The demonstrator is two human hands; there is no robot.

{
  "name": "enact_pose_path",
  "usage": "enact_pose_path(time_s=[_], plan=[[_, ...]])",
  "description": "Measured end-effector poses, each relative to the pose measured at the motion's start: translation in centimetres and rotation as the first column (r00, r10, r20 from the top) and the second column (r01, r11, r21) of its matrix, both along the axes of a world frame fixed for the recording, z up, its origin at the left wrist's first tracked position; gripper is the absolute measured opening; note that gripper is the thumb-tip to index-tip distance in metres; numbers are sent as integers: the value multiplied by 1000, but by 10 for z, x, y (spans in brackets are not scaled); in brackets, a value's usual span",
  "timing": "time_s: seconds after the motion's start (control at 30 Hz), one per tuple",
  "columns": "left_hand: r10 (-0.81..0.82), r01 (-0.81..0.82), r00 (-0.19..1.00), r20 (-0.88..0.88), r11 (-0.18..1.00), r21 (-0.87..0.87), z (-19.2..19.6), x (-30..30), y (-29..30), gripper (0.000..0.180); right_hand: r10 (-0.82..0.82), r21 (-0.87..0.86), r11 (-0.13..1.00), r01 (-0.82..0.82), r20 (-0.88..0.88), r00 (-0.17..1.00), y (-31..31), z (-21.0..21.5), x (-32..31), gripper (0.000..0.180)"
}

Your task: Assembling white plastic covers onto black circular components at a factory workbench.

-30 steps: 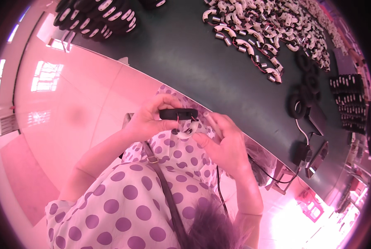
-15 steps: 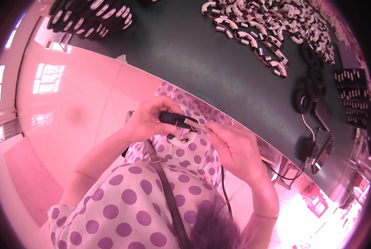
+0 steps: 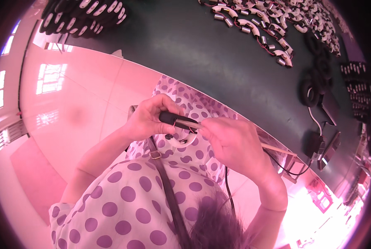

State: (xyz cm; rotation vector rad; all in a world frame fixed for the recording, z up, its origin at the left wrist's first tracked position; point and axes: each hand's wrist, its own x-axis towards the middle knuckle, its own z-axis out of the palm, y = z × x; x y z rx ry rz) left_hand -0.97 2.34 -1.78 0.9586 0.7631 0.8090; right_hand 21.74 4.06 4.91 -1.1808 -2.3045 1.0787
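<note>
Above my lap, my left hand [image 3: 146,118] is closed on a black, rounded, tube-like casing [image 3: 167,118], thumb below and fingers over the top. A slit along the casing faces my right hand [image 3: 235,143]. That hand is closed round a thin, light wooden-looking stick [image 3: 188,123]. Its tip lies at the slit, and its far end sticks out behind the hand. Just under the casing hangs a white curved part [image 3: 181,144] with thin red wires running up to the casing. How deep the stick goes in cannot be made out.
A dark green table [image 3: 169,45] runs diagonally ahead. On it lie a pile of white curved parts [image 3: 251,27] with silver cylinders, stacked black rings [image 3: 81,16] at far left, and a black ring [image 3: 310,92] with a white cable. A black cord [image 3: 291,174] hangs at the table edge.
My right hand has moved slightly left toward the casing, taking the stick tip further along the slit. The stick's rear end now shows behind the hand. The view has shifted a little.
</note>
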Motion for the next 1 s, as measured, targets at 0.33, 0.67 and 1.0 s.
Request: enact_pose_path(time_s=[0.33,0.67,1.0], plan=[[-30,26,999,-23,982,-188,-2,13,0,38,-9,-74,997,9,10,1000,-3,-7,7,7],[-156,128,972,-173,978,-164,-3,10,2,39,-72,-79,994,71,-8,997,-8,-12,10,11],[-156,124,961,-229,982,-145,0,7,5,41,-114,-322,944,77,-97,989,-10,-17,7,20]])
